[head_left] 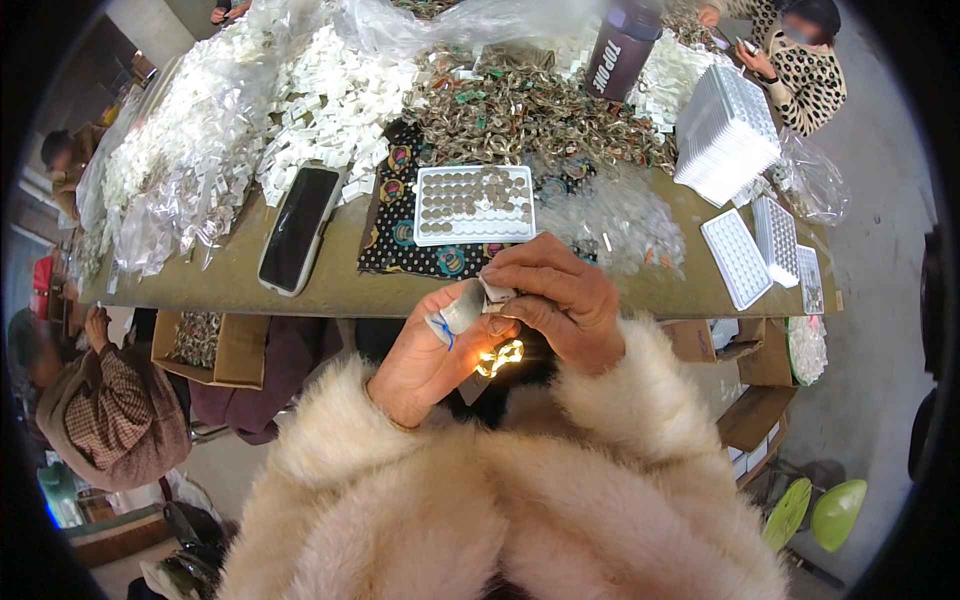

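So the big thing here is the long work table [300, 285], olive-ish top, buried under heaps; white plastic bits in clear bags [200, 150] on the left, a tangled pile of brassy metal pieces [520, 110] in the middle, a stack of white trays [727, 132] on the right; a dark tumbler [620, 50] stands at the back; other people sit around the edges doing their own thing. Closer in there's a black phone [298, 228] lying flat, and a patterned dark cloth [400, 235] with a white grid tray [474, 204] on it, most of its pockets already filled with small round pieces.

Down to the small stuff: both hands are up off the table, just in front of the fluffy cream sleeves; left hand [430, 350] is curled narrow, thumb wrapped in tape, pinching a small white part [495, 290]; right hand [560, 305] is closed over the same part from above, fingertips pressing on it; a shiny gold piece [500, 357] dangles just under them.

Looks to me like the assembly step, fitting the white bit and the metal together; next move probably needs a firm squeeze with the two lined up, then a free pocket in the tray.
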Available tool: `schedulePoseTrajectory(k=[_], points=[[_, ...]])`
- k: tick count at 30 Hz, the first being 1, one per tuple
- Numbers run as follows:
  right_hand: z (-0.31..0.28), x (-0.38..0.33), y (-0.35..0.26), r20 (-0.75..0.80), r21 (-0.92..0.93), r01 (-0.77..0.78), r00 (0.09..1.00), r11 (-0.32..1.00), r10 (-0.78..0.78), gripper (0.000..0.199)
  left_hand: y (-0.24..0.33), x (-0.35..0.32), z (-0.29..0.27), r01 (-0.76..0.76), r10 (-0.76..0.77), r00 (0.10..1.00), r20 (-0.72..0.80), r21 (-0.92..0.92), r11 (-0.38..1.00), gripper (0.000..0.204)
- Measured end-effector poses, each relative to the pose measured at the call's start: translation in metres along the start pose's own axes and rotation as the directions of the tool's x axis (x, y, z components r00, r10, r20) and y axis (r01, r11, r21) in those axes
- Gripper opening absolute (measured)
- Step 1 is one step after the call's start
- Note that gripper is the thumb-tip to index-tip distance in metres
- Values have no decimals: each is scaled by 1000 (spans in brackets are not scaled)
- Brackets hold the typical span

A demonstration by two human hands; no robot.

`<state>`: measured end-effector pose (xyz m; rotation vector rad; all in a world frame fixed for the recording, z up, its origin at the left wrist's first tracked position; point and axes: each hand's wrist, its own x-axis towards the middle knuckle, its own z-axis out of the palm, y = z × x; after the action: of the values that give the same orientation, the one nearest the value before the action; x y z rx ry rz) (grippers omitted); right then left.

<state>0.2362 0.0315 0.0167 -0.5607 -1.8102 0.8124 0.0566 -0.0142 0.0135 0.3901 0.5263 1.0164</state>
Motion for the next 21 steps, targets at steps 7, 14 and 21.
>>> schedulePoseTrajectory(k=[7,14,21], points=[[14,2,2,-96,-398,211,958,893,-269,35,-17,1,8,-128,131,991,37,-68,989,29],[18,-8,4,-90,-509,248,937,824,-338,34,-20,-2,8,-157,156,987,33,7,988,30],[14,-23,3,-26,-554,246,950,795,-312,35,-27,-5,11,-59,56,995,79,44,997,27]])
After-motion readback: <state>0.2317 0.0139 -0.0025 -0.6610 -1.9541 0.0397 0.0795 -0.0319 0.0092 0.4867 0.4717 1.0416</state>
